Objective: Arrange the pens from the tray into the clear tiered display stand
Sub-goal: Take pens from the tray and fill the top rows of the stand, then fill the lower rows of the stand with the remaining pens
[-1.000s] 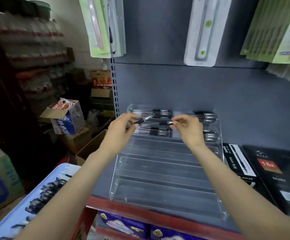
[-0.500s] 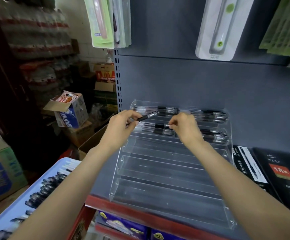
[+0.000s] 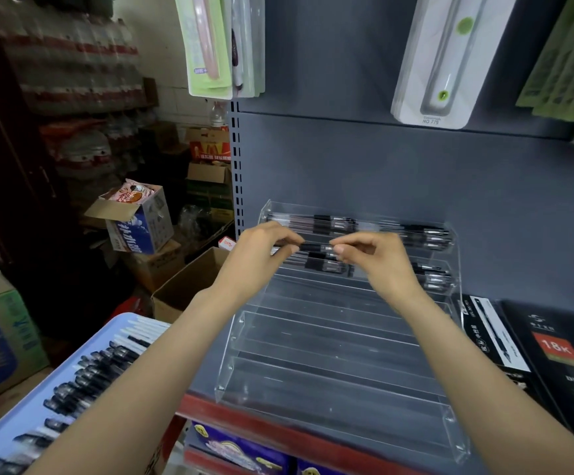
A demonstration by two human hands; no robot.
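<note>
A clear tiered display stand (image 3: 340, 351) stands on the shelf against the grey back panel. Its top two tiers hold rows of black pens (image 3: 426, 234); the lower tiers show no pens. My left hand (image 3: 261, 250) and my right hand (image 3: 374, 255) pinch the two ends of one black pen (image 3: 316, 248), held level over the left side of the second tier. At lower left a pale blue tray (image 3: 21, 419) holds several more black pens (image 3: 97, 371).
Black boxed notebooks (image 3: 559, 354) lie right of the stand. Packaged goods (image 3: 443, 60) hang on the panel above. The red shelf edge (image 3: 278, 430) runs below the stand. Cardboard boxes (image 3: 182, 286) crowd the floor at left.
The pen that my left hand held tilted is now level between both hands, and my right hand has taken its other end. The view has shifted slightly.
</note>
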